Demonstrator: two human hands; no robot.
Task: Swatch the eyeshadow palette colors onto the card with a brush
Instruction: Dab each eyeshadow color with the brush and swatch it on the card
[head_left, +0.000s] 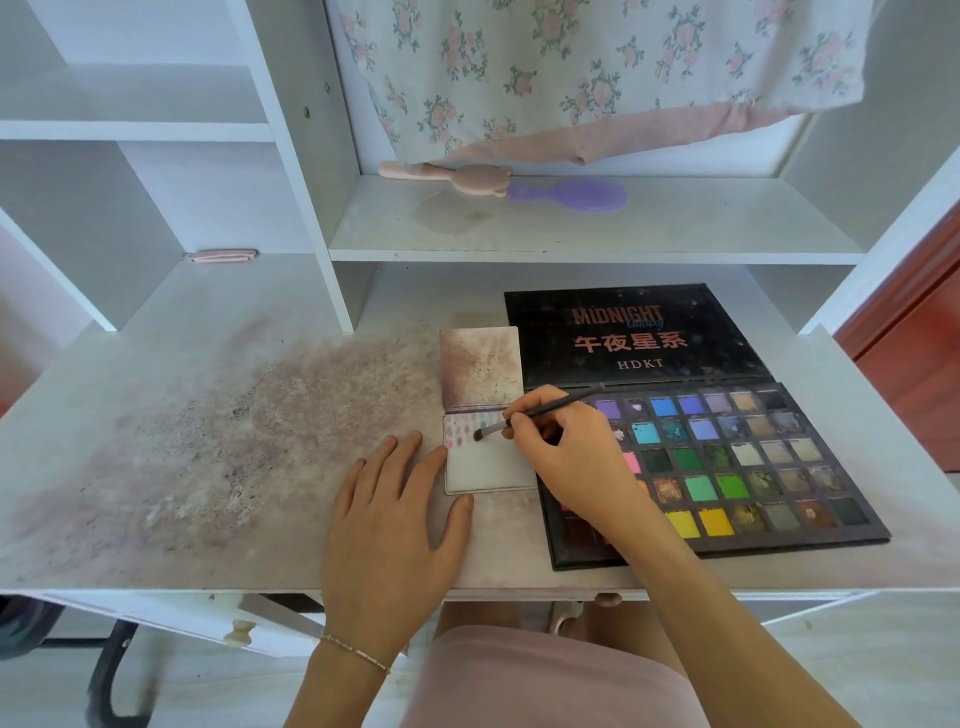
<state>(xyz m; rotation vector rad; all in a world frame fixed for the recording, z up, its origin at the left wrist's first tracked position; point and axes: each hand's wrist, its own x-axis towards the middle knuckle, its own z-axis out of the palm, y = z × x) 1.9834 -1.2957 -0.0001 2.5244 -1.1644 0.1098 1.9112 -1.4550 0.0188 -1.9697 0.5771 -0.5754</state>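
Our right hand (558, 449) pinches the thin dark brush (540, 413), its tip on the small white swatch card (491, 467); roughly 2 faint rows are done, most blank. Our left hand (395, 512) lies flat at the card's 8 o'clock; the black multicolour eyeshadow palette (727, 467) sits at 3 o'clock.

Left hand (395, 512) lies flat, palm down, fingers straight and spread, bracelet at wrist. Right hand (563, 449), farther and to the right, fingers curled in a pinch, forearm extending near-right.

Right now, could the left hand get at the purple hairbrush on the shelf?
Probably yes. The left hand lies flat by the card, holding nothing, and the purple hairbrush lies on the open shelf with nothing between; it would need a forward stretch.
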